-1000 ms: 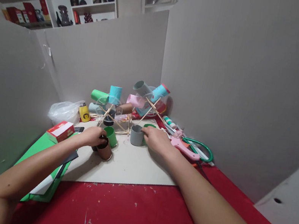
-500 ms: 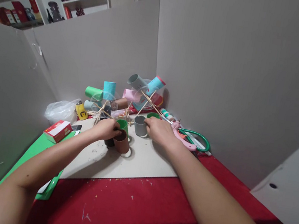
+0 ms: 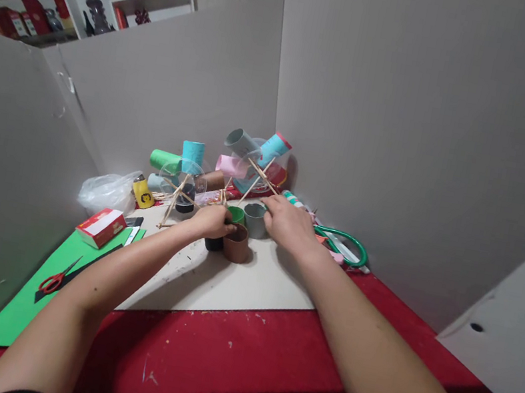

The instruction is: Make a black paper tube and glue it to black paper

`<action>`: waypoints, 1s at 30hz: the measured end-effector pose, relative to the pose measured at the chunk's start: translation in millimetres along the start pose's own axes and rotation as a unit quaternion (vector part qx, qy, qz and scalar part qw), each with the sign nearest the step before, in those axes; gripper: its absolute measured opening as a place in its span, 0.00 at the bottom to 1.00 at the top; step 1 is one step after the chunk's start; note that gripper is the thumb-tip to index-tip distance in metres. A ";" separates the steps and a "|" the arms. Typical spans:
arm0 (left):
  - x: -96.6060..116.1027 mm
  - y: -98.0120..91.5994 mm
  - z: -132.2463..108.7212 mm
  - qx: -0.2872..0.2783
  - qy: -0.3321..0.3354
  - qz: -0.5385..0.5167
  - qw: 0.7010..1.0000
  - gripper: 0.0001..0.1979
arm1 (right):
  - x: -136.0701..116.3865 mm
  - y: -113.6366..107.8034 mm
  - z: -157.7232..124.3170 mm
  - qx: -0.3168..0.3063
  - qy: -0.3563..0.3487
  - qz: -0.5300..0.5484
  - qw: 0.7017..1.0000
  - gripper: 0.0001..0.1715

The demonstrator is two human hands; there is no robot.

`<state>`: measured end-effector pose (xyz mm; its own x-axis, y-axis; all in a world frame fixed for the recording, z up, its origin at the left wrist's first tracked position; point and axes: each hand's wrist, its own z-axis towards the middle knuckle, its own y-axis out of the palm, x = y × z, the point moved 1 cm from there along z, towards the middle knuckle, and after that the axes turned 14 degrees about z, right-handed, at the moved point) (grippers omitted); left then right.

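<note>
My left hand (image 3: 216, 222) pinches the near rim area of a brown paper tube (image 3: 236, 246), which stands upright on a white board (image 3: 262, 284). A black tube (image 3: 214, 244) is under that hand, partly covered by it. Right behind the brown one stands a green tube (image 3: 237, 215), and a grey tube (image 3: 254, 222) is beside it. My right hand (image 3: 289, 220) is at the right side of the grey tube, fingers bent and close together; what lies beneath them is hidden.
Stick stands with coloured tubes and clear discs (image 3: 189, 180) are at the back. At left are a plastic bag (image 3: 108, 193), a red-white box (image 3: 102, 227) and red scissors (image 3: 51, 283) on a green sheet (image 3: 10, 315). A green-handled tool (image 3: 356, 243) lies at right.
My left hand has moved right with the brown tube; the black and green tubes have shifted right too, closer to the grey one. My right hand's fingertips have moved slightly up and right.
</note>
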<state>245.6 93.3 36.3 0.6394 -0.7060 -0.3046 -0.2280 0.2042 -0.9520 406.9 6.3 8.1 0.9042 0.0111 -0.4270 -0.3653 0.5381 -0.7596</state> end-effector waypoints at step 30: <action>-185.5 78.2 -255.4 -0.070 -0.284 -0.109 0.950 0.29 | -29.8 29.4 -20.1 0.160 -0.133 0.204 0.957 0.21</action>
<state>-78.4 67.0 26.1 0.9665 -0.2343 -0.1049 -0.1138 -0.0250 -0.9932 364.7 4.9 -11.4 0.7404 0.4665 -0.4840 -0.6521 0.6733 -0.3486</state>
